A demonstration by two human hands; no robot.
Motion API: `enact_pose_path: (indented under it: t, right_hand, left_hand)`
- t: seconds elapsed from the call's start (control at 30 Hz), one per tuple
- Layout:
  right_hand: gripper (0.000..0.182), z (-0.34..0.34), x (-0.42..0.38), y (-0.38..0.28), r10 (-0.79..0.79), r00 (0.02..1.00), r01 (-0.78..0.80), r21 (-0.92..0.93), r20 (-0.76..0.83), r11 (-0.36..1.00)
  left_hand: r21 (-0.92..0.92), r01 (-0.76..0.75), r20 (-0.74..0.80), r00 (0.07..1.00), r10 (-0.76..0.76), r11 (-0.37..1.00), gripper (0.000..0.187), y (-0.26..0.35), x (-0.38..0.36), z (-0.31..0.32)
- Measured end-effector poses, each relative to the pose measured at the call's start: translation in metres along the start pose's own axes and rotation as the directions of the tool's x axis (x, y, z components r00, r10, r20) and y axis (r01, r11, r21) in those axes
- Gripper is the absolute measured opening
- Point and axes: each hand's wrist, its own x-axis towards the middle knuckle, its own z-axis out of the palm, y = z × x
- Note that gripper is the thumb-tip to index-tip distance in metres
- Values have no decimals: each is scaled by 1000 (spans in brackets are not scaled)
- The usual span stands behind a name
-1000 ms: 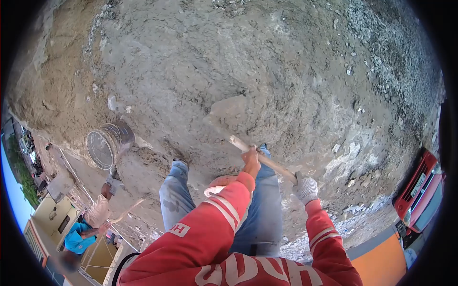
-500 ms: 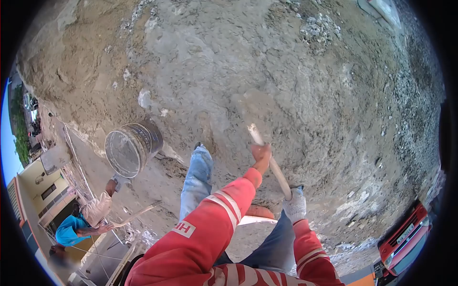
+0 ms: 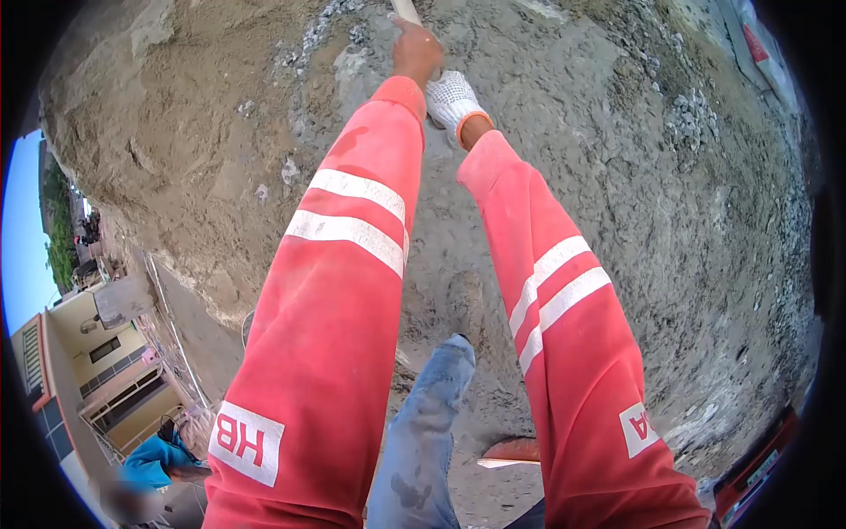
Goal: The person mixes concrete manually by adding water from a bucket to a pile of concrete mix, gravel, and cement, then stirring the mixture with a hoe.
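Observation:
Both my arms, in red sleeves with white bands, stretch far forward. My bare left hand (image 3: 416, 51) is wrapped round a pale wooden handle (image 3: 406, 11), whose upper end runs out of the frame. Just behind it, my right hand (image 3: 452, 99), in a white knitted glove with an orange cuff, is closed on the same handle near its lower end. Under both hands lies wet grey mortar or mud (image 3: 529, 97). Whatever tool is on the far end of the handle is out of view.
My leg in blue jeans (image 3: 423, 423) stands below, near an orange-red object (image 3: 511, 452) on the ground. Another person in a blue shirt (image 3: 154, 463) is at the lower left, before a building (image 3: 106, 353). A red vehicle (image 3: 753, 467) stands at the lower right.
Both my hands have swung forward and up with the handle, and have come close together. My left sleeve now mostly hides the bucket, and the other person appears lower in view.

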Motion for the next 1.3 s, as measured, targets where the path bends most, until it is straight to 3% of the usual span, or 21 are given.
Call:
enact_pose_path:
  t: [0.07,0.1,0.17,0.2,0.3,0.47,0.5,0.6,0.67,0.77,0.8,0.83,0.87,0.9,1.0,1.07,1.1,1.17,1.2,1.27,1.3]
  right_hand:
    - [51,8,-19,9,186,982,-187,21,35,982]
    - [50,5,-42,13,168,986,-169,-120,-17,978]
    - [47,-16,-93,35,160,984,-176,-315,-75,933]
    - [44,-19,-113,48,172,984,-180,-367,-57,913]
    - [42,-26,-192,82,204,975,-224,-379,-93,898]
    - [45,-57,-338,106,348,935,-345,-400,-66,849]
    - [46,-66,-370,111,376,925,-361,-446,-58,819]
    - [50,-96,-475,138,440,897,-391,-526,-35,755]
    - [52,-119,-544,151,524,852,-444,-542,-7,714]
    - [46,-133,-646,179,625,780,-519,-605,-46,603]
    - [43,-138,-676,180,660,749,-543,-628,-63,558]
    - [38,-138,-708,190,572,808,-537,-577,-141,615]
    - [39,-144,-721,184,704,691,-631,-610,-163,479]
    - [32,-149,-729,172,717,672,-661,-585,-182,471]
    - [32,-142,-716,154,746,652,-637,-630,-133,444]
    - [30,-126,-687,148,702,688,-626,-637,-182,449]
    - [33,-115,-658,152,599,783,-556,-617,-165,557]
    - [35,-86,-560,147,454,876,-465,-531,-162,709]
    - [37,-69,-492,118,440,886,-459,-400,-145,793]
    - [46,-31,-362,114,83,991,-118,-391,-104,913]
    - [44,-16,-291,95,16,999,-23,-237,-33,971]
  left_hand:
    - [-67,175,292,945,-149,982,86,-28,14,28]
    - [-115,235,226,952,-205,965,85,-55,22,72]
    - [2,141,74,987,-141,990,88,-27,-44,62]
    - [-62,172,108,980,-165,983,89,-22,-57,63]
    - [-168,305,240,935,-262,937,101,-30,-140,75]
    - [-192,414,250,897,-364,890,91,8,-283,79]
    - [-261,492,212,868,-448,830,79,17,-305,79]
    - [-468,673,309,732,-607,573,37,-10,-383,129]
    - [-550,785,473,573,-670,284,15,-9,-462,141]
    - [-500,856,661,279,-696,-132,15,5,-596,154]
    - [-436,886,673,205,-711,-157,17,12,-632,155]
    - [-392,909,638,158,-754,-141,17,33,-657,146]
    - [-315,939,634,98,-767,-140,18,42,-680,148]
    - [-276,957,586,91,-805,-93,20,56,-694,145]
    - [-276,961,503,129,-855,-17,15,76,-678,126]
    - [-361,886,374,425,-824,292,24,65,-643,118]
    - [-363,864,401,482,-779,348,34,52,-613,120]
    - [-457,786,445,607,-658,416,50,54,-465,50]
    - [-459,596,217,794,-567,659,56,50,-399,27]
    - [-541,308,-16,927,-375,783,67,37,-261,-15]
    - [-572,200,-52,959,-279,796,71,31,-199,-39]
